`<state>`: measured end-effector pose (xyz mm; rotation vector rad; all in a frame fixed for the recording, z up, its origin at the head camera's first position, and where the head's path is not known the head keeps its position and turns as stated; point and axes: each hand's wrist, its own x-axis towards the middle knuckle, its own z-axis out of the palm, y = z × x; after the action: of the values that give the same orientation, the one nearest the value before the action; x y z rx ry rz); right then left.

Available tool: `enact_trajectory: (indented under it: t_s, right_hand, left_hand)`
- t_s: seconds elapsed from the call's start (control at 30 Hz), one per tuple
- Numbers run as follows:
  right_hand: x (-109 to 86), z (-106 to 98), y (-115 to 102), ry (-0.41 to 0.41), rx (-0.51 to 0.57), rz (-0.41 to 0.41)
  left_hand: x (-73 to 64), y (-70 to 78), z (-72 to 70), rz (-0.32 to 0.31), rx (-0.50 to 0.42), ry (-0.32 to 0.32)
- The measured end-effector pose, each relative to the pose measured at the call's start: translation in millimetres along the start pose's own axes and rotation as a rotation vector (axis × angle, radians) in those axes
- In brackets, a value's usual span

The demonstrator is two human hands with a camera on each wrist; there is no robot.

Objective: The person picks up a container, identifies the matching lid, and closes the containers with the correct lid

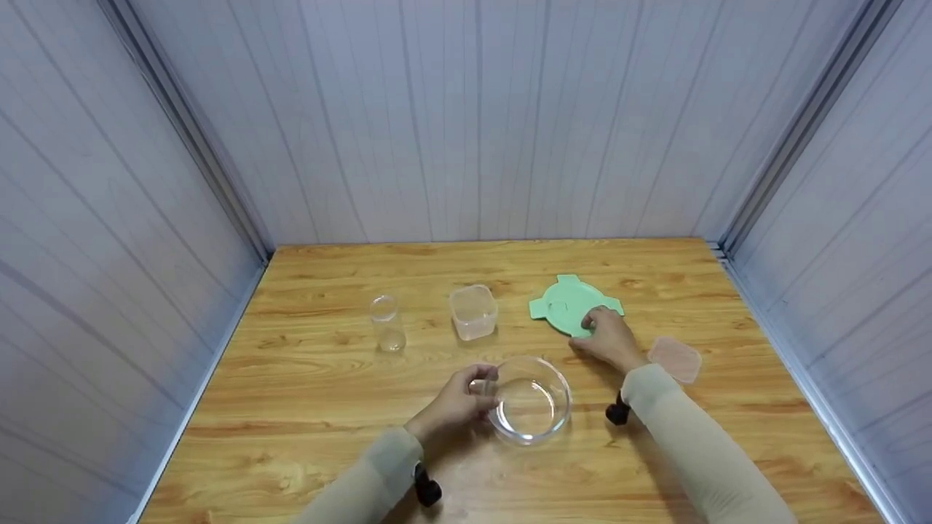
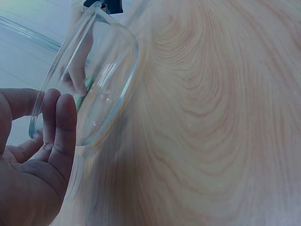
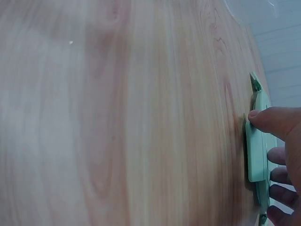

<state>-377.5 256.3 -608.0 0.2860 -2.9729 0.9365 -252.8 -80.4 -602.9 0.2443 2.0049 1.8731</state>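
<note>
A round clear glass bowl (image 1: 530, 407) stands on the table near its middle. My left hand (image 1: 460, 397) grips its left rim, the glass between thumb and fingers; the left wrist view shows the bowl (image 2: 110, 77) from the side. Farther back to the right lies a round green lid (image 1: 571, 302) with flap tabs. My right hand (image 1: 610, 340) holds the lid's near right edge. In the right wrist view the thumb presses the side of the lid (image 3: 256, 150), and the other fingers curl over its top.
A clear glass cup (image 1: 388, 325) stands at the left back, with a translucent square plastic container (image 1: 474, 314) to its right. A thin translucent square lid (image 1: 675, 359) lies flat beside my right wrist. White panel walls (image 1: 451, 124) enclose the wooden table (image 1: 291, 407) on three sides.
</note>
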Motion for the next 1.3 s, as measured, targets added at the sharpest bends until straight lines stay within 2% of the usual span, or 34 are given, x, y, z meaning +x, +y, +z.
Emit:
enact_trajectory:
  t_s: [0.17, 0.4, 0.57, 0.87, 1.1, 1.3]
  right_hand:
    - [-3.9, -3, 6, -0.014, 0.002, -0.028]
    - [-8.9, -6, 9, -0.029, 0.028, -0.043]
    - [-8.7, -5, 8, -0.002, 0.057, -0.011]
    - [-9.5, -10, 7, 0.089, 0.071, 0.094]
    - [-11.4, -10, 12, 0.084, 0.051, 0.168]
    - [-12.0, -11, 14, 0.097, 0.035, 0.179]
  left_hand:
    - [0.4, -0.4, -0.3, 0.003, 0.005, 0.002]
    - [1.0, -0.4, -0.8, -0.004, -0.041, -0.020]
    - [0.5, 0.8, -0.6, -0.014, -0.037, -0.016]
    - [1.5, 1.3, -1.7, -0.008, -0.005, -0.009]
    - [0.8, 2.0, -0.9, -0.011, -0.006, -0.005]
    - [1.9, 0.4, -1.0, 0.004, -0.015, -0.020]
